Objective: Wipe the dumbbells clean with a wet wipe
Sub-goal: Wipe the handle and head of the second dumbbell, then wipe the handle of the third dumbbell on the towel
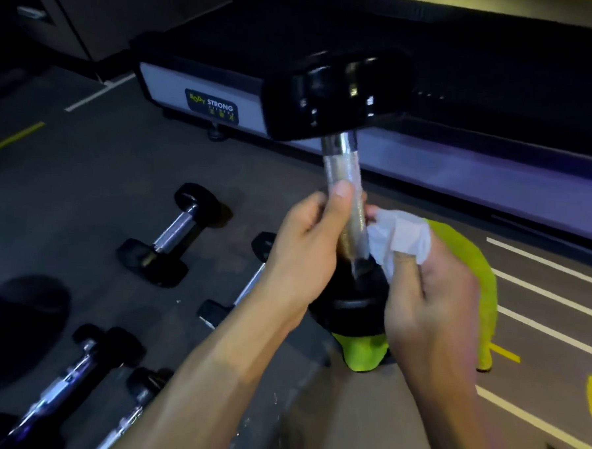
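The dumbbell (pixel 332 99) has glossy black heads and a shiny metal handle; the wipe (pixel 402 238) is soft white paper-like cloth.

Scene is reading dim overall, with the far left corner falling into near black. A cool violet cast is lying along the treadmill (pixel 205 92) side panel at the right. Glare is showing on the raised dumbbell (pixel 335 99) head, which is also smearing with motion blur. Chrome handles on the near-left floor dumbbells (pixel 170 235) are catching highlights. Wide-angle bending is curving the floor lines (pixel 541 299) at the right edge.
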A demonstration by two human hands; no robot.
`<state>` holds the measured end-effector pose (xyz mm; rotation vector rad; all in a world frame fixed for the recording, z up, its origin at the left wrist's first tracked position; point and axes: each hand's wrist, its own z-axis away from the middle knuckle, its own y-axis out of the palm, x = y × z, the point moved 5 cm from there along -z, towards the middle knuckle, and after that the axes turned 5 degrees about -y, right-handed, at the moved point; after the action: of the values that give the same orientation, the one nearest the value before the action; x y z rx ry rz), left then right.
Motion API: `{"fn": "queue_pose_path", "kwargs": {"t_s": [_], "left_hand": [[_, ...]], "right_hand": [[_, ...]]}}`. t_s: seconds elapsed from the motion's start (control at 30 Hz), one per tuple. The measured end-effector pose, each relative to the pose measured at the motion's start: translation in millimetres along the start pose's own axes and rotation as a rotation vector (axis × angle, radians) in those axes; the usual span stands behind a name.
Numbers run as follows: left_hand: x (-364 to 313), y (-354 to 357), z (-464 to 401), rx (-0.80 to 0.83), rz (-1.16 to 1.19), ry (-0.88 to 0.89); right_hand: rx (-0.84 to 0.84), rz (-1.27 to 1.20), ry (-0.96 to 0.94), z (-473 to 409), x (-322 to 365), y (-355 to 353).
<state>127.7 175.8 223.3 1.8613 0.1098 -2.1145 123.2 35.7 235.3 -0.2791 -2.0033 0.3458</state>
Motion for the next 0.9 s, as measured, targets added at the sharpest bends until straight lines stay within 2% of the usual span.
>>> {"fn": "queue_pose_path", "kwargs": {"t_s": [0.1, 0.13, 0.2, 0.33, 0.4, 0.47, 0.57, 0.7, 0.9], "left_hand": [[23, -29, 10, -0.087, 0.245, -0.069], [32, -42, 14, -0.128, 0.324, -0.092], [51, -73, 23, -0.203, 0.338, -0.140], [66, -137, 33, -0.294, 0.100, -0.138], [63, -167, 23, -0.339, -0.098, -0.082], [57, -196, -2, -0.380, -0.378, -0.034], [53, -226, -51, -0.357, -0.735, -0.036], [66, -242, -113, -0.220, -1.049, -0.112], [112, -239, -168, -0.087, -1.252, -0.345]], "right_hand": [[-0.160, -0.256, 0.125, 12, 5, 6], [-0.180, -0.291, 0.152, 16, 6, 8], [-0.131, -0.349, 0.210, 29, 2, 20], [0.056, -0.410, 0.318, 60, -21, 57], [0.185, -0.447, 0.455, 74, -34, 74], [0.300, -0.362, 0.562, 85, -45, 86], [0.422, -0.208, 0.597, 99, -63, 107], [0.415, -0.235, 0.591, 99, -80, 131], [0.389, -0.181, 0.671, 96, -109, 139]]}}
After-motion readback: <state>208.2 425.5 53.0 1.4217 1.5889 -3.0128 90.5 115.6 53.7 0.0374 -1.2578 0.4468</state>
